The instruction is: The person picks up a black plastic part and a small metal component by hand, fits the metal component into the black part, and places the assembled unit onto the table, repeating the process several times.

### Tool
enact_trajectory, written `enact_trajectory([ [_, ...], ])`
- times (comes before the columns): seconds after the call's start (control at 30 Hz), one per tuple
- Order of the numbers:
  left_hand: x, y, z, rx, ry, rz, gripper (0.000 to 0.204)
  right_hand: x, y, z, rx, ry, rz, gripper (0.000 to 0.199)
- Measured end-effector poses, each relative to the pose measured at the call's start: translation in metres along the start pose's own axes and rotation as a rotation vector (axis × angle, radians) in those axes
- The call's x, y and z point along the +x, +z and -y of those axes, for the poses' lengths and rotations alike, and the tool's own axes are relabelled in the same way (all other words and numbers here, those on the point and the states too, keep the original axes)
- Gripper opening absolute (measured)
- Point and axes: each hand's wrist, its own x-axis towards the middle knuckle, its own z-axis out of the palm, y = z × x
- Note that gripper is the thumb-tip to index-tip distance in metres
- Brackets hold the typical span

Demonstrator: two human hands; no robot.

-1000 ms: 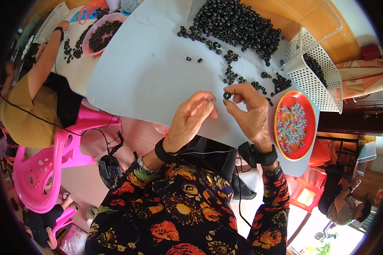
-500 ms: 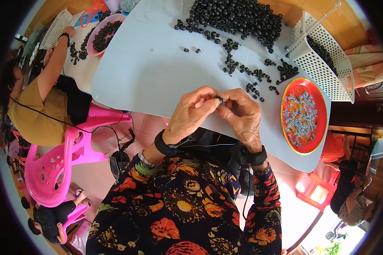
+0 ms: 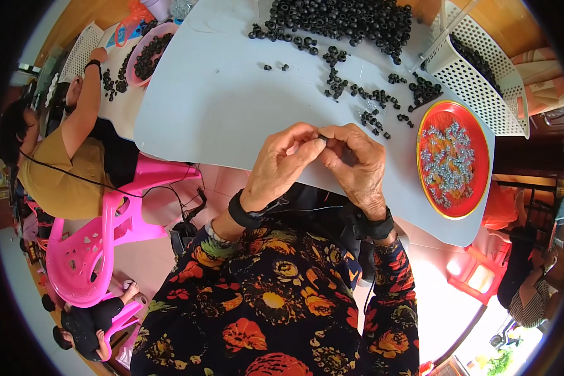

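My left hand and my right hand meet over the near edge of the grey table. Between their fingertips sits a small round black plastic piece, mostly covered by the fingers. Both hands pinch it with thumb and index finger. Beyond them, loose black pieces of the same look are scattered, and a large heap of black pieces fills the far side. To the right lies a red tray with a gold rim, holding small shiny clear pieces.
A white perforated basket with black pieces stands at the far right. On the left, a person in a mustard shirt works beside a pink bowl. Pink plastic chairs stand left, a red stool right.
The view has shifted slightly, so the table and tray appear moved. My hands keep the black piece pinched, nearly in place. The person on the left leans more into view.
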Motion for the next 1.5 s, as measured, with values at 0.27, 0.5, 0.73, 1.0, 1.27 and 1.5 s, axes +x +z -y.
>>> enact_trajectory([
  [0.27, 0.003, -0.007, 0.018, -0.126, 0.044, 0.041, 0.024, -0.002, -0.002, 0.002, 0.024, 0.010, 0.027, 0.030],
  [0.5, 0.003, -0.006, 0.013, -0.125, 0.004, 0.035, 0.019, -0.001, -0.001, 0.004, -0.024, -0.003, 0.026, 0.028],
  [0.73, 0.006, -0.008, 0.014, -0.414, -0.004, 0.067, 0.021, 0.000, 0.000, 0.006, 0.045, 0.020, 0.022, 0.028],
  [1.0, 0.006, -0.012, 0.012, -0.229, -0.031, 0.119, 0.019, 0.000, -0.002, 0.005, 0.046, -0.016, 0.031, 0.027],
  [1.27, 0.006, -0.013, 0.023, -0.154, 0.011, 0.071, 0.021, -0.002, -0.012, 0.011, -0.290, -0.110, -0.098, 0.021],
  [1.5, 0.005, -0.013, 0.028, -0.218, 0.054, 0.087, 0.017, 0.036, -0.034, 0.021, -0.942, -0.283, -0.086, 0.023],
])
